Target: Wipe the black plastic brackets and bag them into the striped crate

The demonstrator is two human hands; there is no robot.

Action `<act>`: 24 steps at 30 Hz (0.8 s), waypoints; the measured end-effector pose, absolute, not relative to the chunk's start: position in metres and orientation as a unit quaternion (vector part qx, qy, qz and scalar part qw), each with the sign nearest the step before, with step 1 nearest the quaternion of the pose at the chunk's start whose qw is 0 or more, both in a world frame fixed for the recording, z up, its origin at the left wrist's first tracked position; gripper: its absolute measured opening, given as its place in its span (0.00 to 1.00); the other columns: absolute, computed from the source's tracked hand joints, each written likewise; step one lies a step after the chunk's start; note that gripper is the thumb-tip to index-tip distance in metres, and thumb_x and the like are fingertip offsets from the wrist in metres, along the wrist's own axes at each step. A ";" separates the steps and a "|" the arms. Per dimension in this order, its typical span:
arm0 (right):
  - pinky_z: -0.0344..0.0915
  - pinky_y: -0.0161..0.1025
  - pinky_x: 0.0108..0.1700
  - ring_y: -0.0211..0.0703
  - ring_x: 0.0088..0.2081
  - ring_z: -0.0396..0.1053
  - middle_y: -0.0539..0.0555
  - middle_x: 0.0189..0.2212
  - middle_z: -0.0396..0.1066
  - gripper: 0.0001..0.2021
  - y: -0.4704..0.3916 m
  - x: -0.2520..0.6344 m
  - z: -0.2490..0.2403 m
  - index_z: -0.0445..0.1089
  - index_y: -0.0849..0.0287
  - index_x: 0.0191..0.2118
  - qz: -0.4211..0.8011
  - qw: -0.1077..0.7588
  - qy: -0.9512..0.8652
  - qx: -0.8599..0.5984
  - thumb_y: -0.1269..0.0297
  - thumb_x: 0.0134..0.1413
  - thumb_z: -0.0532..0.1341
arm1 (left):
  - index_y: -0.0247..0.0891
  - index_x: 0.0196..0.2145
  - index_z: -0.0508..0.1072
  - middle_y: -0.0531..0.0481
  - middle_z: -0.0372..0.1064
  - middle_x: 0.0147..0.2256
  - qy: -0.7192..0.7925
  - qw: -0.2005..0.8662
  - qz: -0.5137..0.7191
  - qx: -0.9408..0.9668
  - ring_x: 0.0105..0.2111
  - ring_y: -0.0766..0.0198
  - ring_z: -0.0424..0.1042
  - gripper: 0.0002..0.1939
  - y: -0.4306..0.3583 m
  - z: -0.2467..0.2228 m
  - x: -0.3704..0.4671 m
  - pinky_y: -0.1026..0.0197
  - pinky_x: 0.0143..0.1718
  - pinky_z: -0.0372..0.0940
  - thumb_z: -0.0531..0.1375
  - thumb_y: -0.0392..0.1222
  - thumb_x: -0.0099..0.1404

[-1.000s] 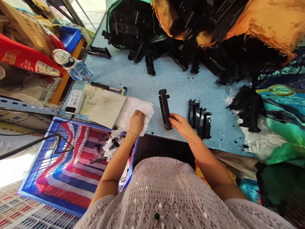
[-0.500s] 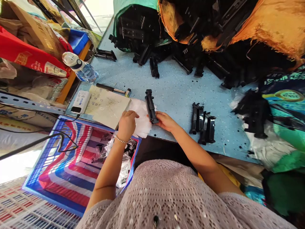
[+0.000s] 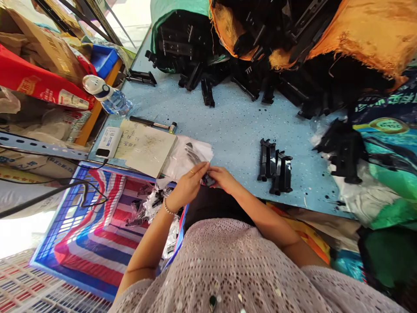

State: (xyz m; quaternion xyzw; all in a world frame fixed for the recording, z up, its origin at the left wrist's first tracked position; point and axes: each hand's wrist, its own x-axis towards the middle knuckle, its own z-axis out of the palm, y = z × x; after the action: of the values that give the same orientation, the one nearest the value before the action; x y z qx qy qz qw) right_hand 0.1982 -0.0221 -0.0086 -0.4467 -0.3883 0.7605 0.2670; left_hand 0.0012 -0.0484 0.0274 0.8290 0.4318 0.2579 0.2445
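Note:
A long black plastic part (image 3: 207,179) lies mostly within a clear plastic bag (image 3: 174,161) at the table's front edge; its far end shows blurred through the film. My left hand (image 3: 186,186) is closed at the mouth of the bag, fingertips pinching the film beside the part. My right hand (image 3: 224,179) grips the near end of the part, its fingers almost touching the left ones. To the right, several similar black parts (image 3: 275,167) lie side by side on the blue speckled table (image 3: 234,130).
Left of the bag are a cardboard pad (image 3: 145,148), a small hammer (image 3: 153,124), a white device (image 3: 110,142) and a water bottle (image 3: 109,95). Sacks (image 3: 368,34) spill black parts along the back. A blue crate (image 3: 41,256) with striped lining stands below left, holding bagged pieces.
The black part has gone from standing free in my right hand to lying inside the bag, nearer the table edge. My left hand has moved right and closed on the bag's mouth.

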 end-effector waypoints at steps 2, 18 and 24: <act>0.66 0.34 0.31 0.41 0.32 0.71 0.53 0.32 0.75 0.09 -0.028 0.200 0.003 0.75 0.56 0.39 0.649 0.301 -0.480 -0.507 0.59 0.56 0.65 | 0.45 0.73 0.52 0.39 0.59 0.68 0.406 0.255 0.272 0.834 0.68 0.58 0.62 0.37 -0.058 0.029 0.009 0.49 0.68 0.63 0.46 0.25 0.70; 0.72 0.41 0.41 0.43 0.37 0.73 0.53 0.38 0.77 0.15 -0.047 0.230 0.043 0.74 0.54 0.49 0.697 0.257 -0.579 -0.336 0.52 0.65 0.60 | 0.47 0.70 0.58 0.40 0.72 0.57 0.422 0.161 0.269 0.851 0.56 0.53 0.75 0.31 -0.092 0.077 0.017 0.50 0.58 0.74 0.57 0.36 0.71; 0.67 0.57 0.52 0.60 0.50 0.71 0.68 0.49 0.74 0.17 -0.022 0.321 0.059 0.73 0.60 0.54 0.272 0.124 -0.706 -0.642 0.57 0.68 0.58 | 0.38 0.45 0.79 0.39 0.79 0.42 0.565 0.321 -0.096 0.754 0.42 0.50 0.80 0.15 -0.146 0.062 -0.072 0.47 0.47 0.75 0.52 0.34 0.72</act>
State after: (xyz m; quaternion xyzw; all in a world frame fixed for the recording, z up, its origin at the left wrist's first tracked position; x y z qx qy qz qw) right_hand 0.3212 -0.0218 0.0594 -0.6417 -0.7063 0.2720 0.1241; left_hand -0.0717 -0.1458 0.0617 0.7537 0.5653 -0.0961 0.3212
